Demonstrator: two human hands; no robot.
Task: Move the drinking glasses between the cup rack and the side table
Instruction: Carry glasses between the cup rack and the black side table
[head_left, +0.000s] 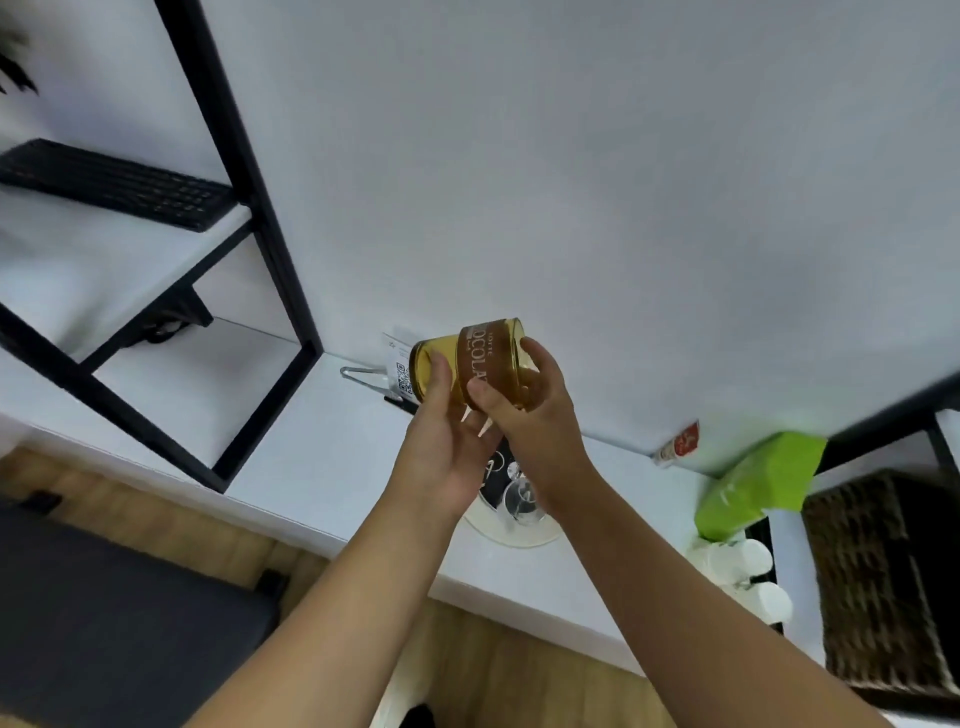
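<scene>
Both hands' fingers grip amber glass (470, 364): L hand (441, 447), R hand (530, 421); rack (511, 519) mostly hidden.

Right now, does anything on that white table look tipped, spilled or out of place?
No spill shows. The amber glass is held on its side above the table by both hands, left hand and right hand. Behind the green pack, a small white bottle leans against the wall.
</scene>
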